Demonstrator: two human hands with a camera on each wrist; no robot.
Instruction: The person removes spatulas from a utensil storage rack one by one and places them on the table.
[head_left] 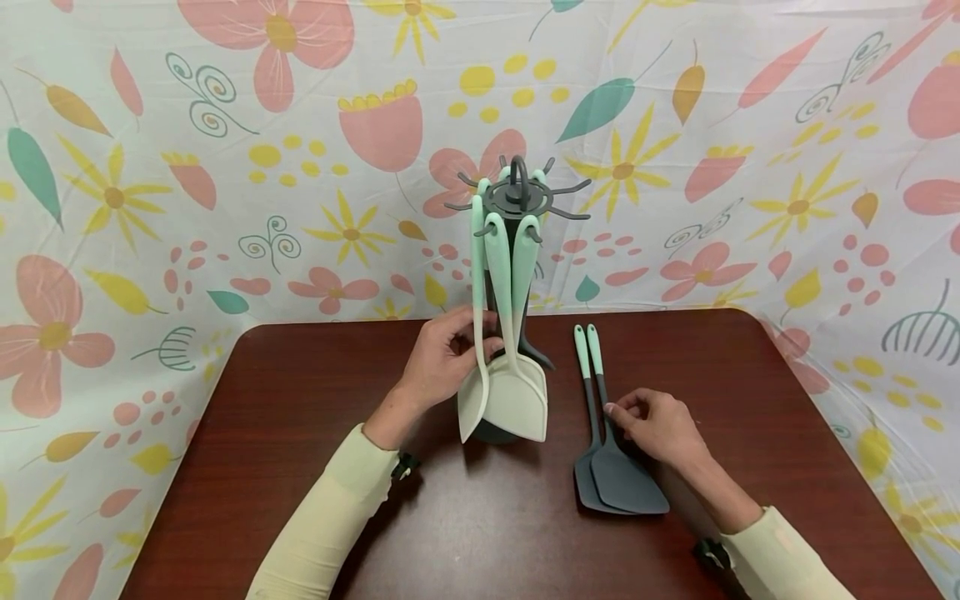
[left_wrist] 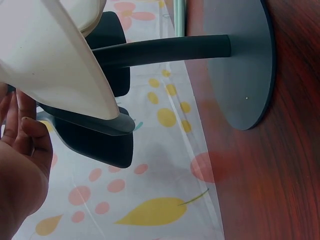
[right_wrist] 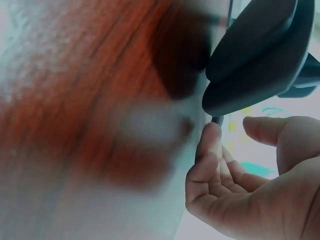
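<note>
In front of me a dark utensil stand [head_left: 517, 198] holds hanging utensils. They have mint handles, several with white heads, such as the white turner [head_left: 517, 408]. My left hand [head_left: 442, 358] reaches in at the stand's left side, its fingers round a dark utensil shaft behind the white utensil. Part of that grip is hidden. Two grey turners [head_left: 630, 479] with mint handles lie overlapping on the table to the right. My right hand [head_left: 663, 425] is beside them, fingertips right at the upper one's shaft. In the right wrist view a gap shows between thumb [right_wrist: 262, 131] and fingers.
The reddish-brown table [head_left: 300, 400] backs onto a flowered cloth [head_left: 375, 275]. The stand's round base [left_wrist: 245, 75] rests on the table, with dark utensil heads [left_wrist: 95, 142] hanging on its far side. Bare hooks [head_left: 573, 187] stick out at the top right.
</note>
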